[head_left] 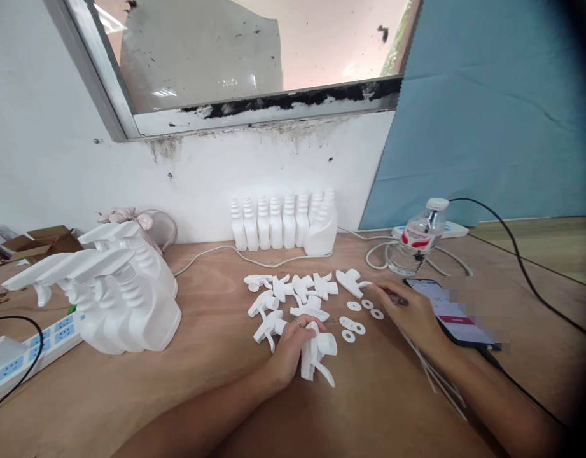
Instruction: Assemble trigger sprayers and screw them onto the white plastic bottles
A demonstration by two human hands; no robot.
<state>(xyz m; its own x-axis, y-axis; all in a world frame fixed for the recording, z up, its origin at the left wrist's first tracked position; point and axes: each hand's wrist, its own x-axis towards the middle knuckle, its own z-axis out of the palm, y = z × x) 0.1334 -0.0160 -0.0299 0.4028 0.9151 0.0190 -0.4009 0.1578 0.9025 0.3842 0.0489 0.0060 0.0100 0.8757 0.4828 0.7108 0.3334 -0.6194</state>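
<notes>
My left hand [293,350] is closed on a white trigger spray head [316,353], gripping it between thumb and fingers above the table. My right hand [404,312] reaches in from the right. Its fingertips are pressed together at the curved trigger of another spray head [352,282], which seems to lie on the table. Several more white spray heads [282,288] lie in a loose group beyond my left hand. Between my hands are several flat white ring washers [348,336]. Thin white tubes [433,372] lie under my right forearm.
White bottles [276,222] stand in a row by the wall. Bottles with spray heads [125,305] stand at left beside a power strip [49,350]. A water bottle [417,238], a phone [445,305] and cables are on the right. An open cardboard box [47,242] sits far left.
</notes>
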